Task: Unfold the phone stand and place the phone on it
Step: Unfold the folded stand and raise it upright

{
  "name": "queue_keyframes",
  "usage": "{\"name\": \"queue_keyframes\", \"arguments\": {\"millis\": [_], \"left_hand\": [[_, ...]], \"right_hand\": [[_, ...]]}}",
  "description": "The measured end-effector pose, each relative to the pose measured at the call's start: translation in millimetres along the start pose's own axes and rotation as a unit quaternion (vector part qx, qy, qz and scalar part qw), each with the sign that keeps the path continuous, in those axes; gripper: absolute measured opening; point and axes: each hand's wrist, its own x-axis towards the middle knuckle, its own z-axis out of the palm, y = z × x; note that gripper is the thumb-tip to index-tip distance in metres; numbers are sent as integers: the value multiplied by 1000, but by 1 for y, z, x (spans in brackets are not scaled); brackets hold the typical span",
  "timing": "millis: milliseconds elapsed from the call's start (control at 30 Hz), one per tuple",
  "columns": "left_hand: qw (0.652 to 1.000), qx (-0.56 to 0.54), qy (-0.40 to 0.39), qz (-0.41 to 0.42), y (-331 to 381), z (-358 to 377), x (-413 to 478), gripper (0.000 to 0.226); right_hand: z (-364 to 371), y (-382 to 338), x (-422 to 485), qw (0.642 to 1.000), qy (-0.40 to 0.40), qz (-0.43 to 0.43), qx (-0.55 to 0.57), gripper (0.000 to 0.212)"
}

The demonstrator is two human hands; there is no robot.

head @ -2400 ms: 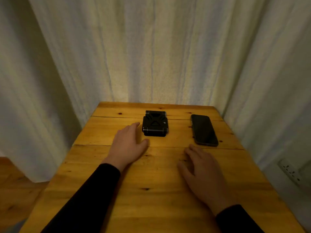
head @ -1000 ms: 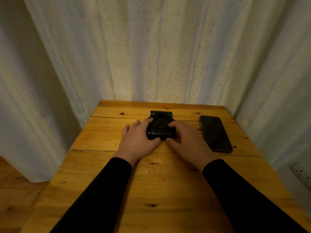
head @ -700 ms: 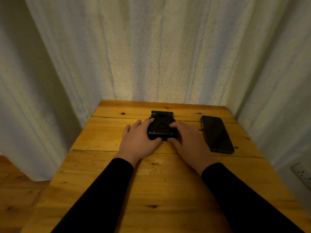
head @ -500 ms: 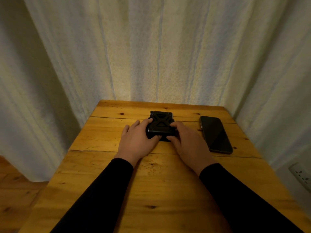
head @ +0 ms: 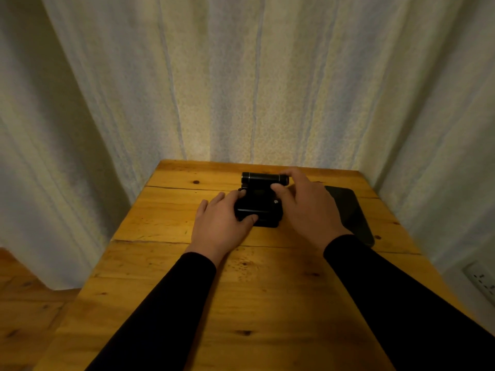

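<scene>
The black phone stand [head: 259, 201] sits near the far middle of the wooden table [head: 166, 303], partly unfolded: its upper plate is tilted up, with a cylindrical hinge bar along the top. My left hand [head: 219, 224] presses on the stand's base at its left front corner. My right hand [head: 308, 207] grips the raised plate and the right end of the hinge bar. The dark phone [head: 353, 212] lies flat, screen up, to the right of the stand, partly hidden behind my right hand.
Pale curtains [head: 241, 84] hang close behind and on both sides of the table. A white wall socket [head: 482, 281] is low at the right. Wooden floor [head: 24, 311] shows at the lower left.
Both hands came onto the folded stand. Since half a second ago, my right hand has lifted the upper plate, so the hinge bar now stands above the base. The phone has not moved.
</scene>
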Motion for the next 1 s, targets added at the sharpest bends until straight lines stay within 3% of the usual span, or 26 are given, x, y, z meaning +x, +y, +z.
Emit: {"name": "queue_keyframes", "arguments": {"millis": [467, 1000], "left_hand": [[1000, -2, 0, -1, 1, -1, -2, 69], [1000, -3, 3, 0, 3, -2, -1, 69]], "right_hand": [[7, 7, 69, 974, 24, 110, 196, 26], [25, 20, 117, 930, 8, 207, 305, 25]]}}
